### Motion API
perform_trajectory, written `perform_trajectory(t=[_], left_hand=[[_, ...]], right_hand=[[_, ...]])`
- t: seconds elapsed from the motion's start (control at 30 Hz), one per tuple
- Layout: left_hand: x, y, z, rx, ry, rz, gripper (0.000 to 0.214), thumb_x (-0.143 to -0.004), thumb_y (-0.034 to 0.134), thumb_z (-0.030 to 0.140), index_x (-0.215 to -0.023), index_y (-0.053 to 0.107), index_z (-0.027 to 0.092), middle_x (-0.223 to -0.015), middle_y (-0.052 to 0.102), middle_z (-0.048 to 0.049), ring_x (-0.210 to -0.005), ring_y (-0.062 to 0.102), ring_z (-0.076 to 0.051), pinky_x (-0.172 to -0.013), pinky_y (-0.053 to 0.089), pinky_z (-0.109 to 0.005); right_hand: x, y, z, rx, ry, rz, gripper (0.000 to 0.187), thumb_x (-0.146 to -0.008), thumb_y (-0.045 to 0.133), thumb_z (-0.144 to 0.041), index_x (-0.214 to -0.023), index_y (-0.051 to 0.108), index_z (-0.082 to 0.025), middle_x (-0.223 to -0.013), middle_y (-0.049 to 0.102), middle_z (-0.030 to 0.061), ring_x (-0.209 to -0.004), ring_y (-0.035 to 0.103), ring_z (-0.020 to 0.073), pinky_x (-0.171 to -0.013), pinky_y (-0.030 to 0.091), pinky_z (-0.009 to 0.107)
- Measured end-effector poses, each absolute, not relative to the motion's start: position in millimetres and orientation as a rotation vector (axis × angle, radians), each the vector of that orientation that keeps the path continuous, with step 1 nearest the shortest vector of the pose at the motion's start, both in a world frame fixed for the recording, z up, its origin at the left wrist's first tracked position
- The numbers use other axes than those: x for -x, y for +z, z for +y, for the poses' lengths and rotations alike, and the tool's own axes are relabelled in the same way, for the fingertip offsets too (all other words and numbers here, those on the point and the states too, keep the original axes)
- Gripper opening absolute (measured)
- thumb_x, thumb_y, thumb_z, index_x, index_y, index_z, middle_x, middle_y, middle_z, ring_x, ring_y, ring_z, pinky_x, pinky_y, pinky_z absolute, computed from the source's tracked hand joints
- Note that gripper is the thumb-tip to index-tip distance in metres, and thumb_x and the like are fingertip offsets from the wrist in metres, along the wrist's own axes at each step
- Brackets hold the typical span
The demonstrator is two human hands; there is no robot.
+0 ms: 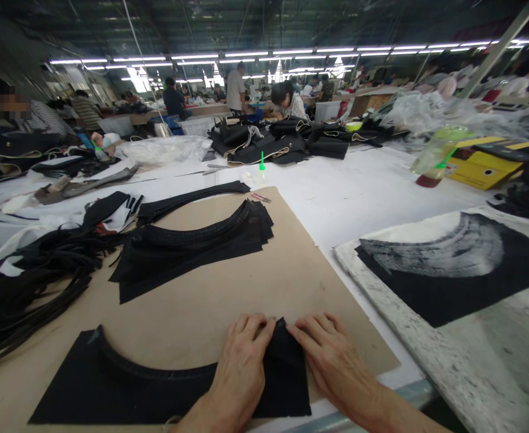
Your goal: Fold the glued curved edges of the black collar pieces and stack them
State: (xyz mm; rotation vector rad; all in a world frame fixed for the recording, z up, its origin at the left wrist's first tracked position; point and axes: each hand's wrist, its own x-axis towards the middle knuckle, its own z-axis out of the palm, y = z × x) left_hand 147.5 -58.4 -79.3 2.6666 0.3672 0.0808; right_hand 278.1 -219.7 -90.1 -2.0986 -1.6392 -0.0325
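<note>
In front of me a black fabric piece (156, 397) lies flat on the brown board, its concave upper edge turned over into a narrow raised rim. My left hand (244, 358) rests over the right part of this piece, thumb and fingers closed at the edge by the upper right corner. Opposite it, my right hand (330, 352) pinches the same corner from the right side. The two thumbs are a short gap apart, with the corner's tip standing up between them. The fingertips' undersides are hidden.
Behind lies a stack of curved black pieces (192, 249) on the brown board (291, 270). Small red-handled snips (261, 197) and a green-tipped bottle (262, 168) sit beyond. Black strips (34, 282) heap at left. At right, a white-smeared black piece (481, 282) covers a stained slab (485, 373).
</note>
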Motion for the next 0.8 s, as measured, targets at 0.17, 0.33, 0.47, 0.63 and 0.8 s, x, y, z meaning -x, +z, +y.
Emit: perform_trajectory(t=[0.17, 0.33, 0.47, 0.63, 0.8], left_hand=[[-146.3, -82.6, -62.2, -2.754, 0.063, 0.353, 0.056, -0.087, 0.035, -0.001, -0.137, 0.052, 0.019, -0.128, 0.057, -0.0095, -0.113, 0.048, -0.025, -0.100, 0.043, -0.043], [-144.6, -88.6, -64.7, -2.891, 0.080, 0.297, 0.059, -0.085, 0.036, -0.002, -0.140, 0.047, 0.018, -0.132, 0.056, -0.0096, -0.114, 0.050, -0.025, -0.098, 0.044, -0.042], [-142.9, -91.6, -64.4, -3.006, 0.094, 0.205, 0.063, -0.082, 0.037, -0.004, -0.142, 0.043, 0.015, -0.133, 0.057, -0.0095, -0.113, 0.051, -0.025, -0.096, 0.044, -0.040], [-143.0, -90.1, -62.0, -3.100, 0.114, 0.098, 0.059, -0.084, 0.041, -0.002, -0.141, 0.042, 0.011, -0.130, 0.058, -0.0107, -0.109, 0.052, -0.026, -0.094, 0.043, -0.040], [-148.3, -86.2, -60.2, -3.081, 0.118, 0.113, 0.059, -0.085, 0.039, -0.002, -0.142, 0.041, 0.015, -0.125, 0.060, -0.0083, -0.105, 0.053, -0.023, -0.091, 0.043, -0.037]], right_hand=[[-277.9, -93.3, -220.1, 2.096, -0.094, -1.642, 0.043, -0.081, 0.056, -0.007, -0.122, 0.059, -0.021, -0.104, 0.062, 0.0051, -0.097, 0.050, 0.0219, -0.095, 0.029, 0.040], [-277.6, -91.4, -218.9, 2.108, -0.105, -1.662, 0.043, -0.082, 0.053, -0.006, -0.122, 0.059, -0.020, -0.104, 0.062, 0.0062, -0.096, 0.050, 0.0221, -0.094, 0.029, 0.041], [-276.8, -91.1, -220.3, 2.106, -0.103, -1.666, 0.042, -0.083, 0.051, -0.006, -0.123, 0.058, -0.019, -0.104, 0.062, 0.0071, -0.096, 0.051, 0.0227, -0.093, 0.030, 0.042], [-276.4, -93.5, -221.6, 2.091, -0.105, -1.656, 0.042, -0.084, 0.049, -0.004, -0.122, 0.058, -0.019, -0.104, 0.062, 0.0069, -0.096, 0.050, 0.0230, -0.094, 0.029, 0.042], [-277.4, -95.4, -220.2, 2.089, -0.117, -1.659, 0.042, -0.082, 0.052, -0.005, -0.122, 0.058, -0.019, -0.104, 0.062, 0.0069, -0.096, 0.050, 0.0232, -0.094, 0.029, 0.042]])
